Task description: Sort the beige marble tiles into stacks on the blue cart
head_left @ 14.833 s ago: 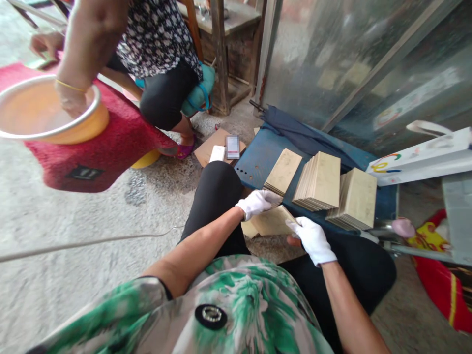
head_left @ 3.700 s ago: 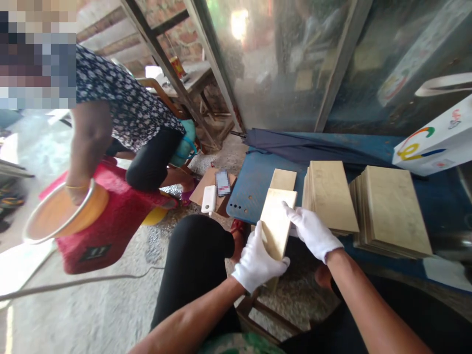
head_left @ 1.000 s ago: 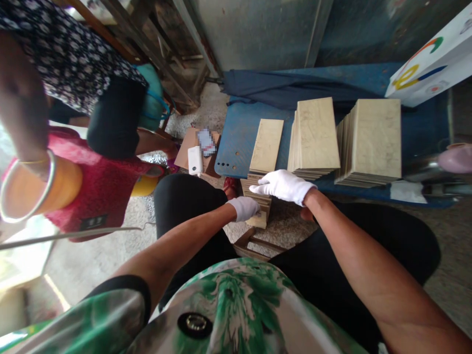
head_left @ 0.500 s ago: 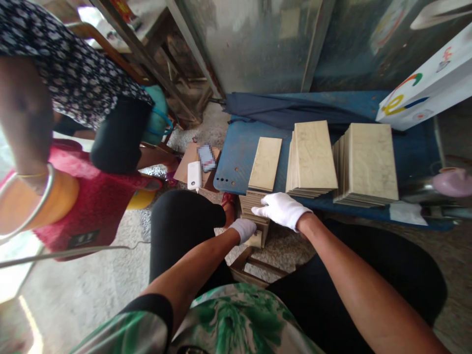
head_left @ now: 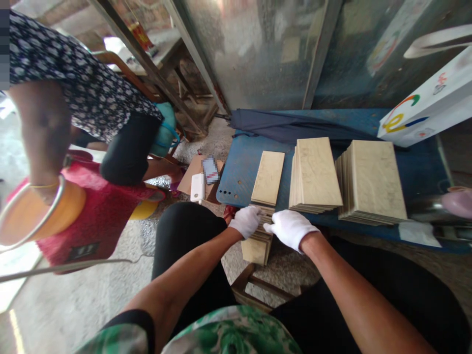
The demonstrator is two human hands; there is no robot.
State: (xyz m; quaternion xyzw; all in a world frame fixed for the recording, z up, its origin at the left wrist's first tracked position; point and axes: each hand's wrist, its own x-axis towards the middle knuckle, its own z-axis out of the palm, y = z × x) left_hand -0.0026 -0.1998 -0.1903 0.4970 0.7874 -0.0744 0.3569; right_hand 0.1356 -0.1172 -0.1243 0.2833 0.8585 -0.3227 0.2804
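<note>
Both my hands wear white gloves. My left hand [head_left: 246, 221] and my right hand [head_left: 290, 228] close on the top edges of an upright bundle of thin beige plates [head_left: 257, 244] standing between my knees, left hand on its left side, right hand on its right. Just beyond, on a blue board [head_left: 239, 177], lie a low pile of the same plates [head_left: 269, 178], a taller stack [head_left: 317, 175] and a third stack [head_left: 374, 182] at the right.
Another person in a patterned top crouches at the left, one hand in an orange basin [head_left: 39, 216] on a red cloth [head_left: 99, 216]. A phone and a white power bank [head_left: 197, 187] lie on cardboard. A folded umbrella [head_left: 291, 128] and a white paper bag [head_left: 427, 108] sit behind the stacks.
My left hand has risen from the bundle's lower side to its top edge. My right hand has drawn in beside it, so both grip the bundle.
</note>
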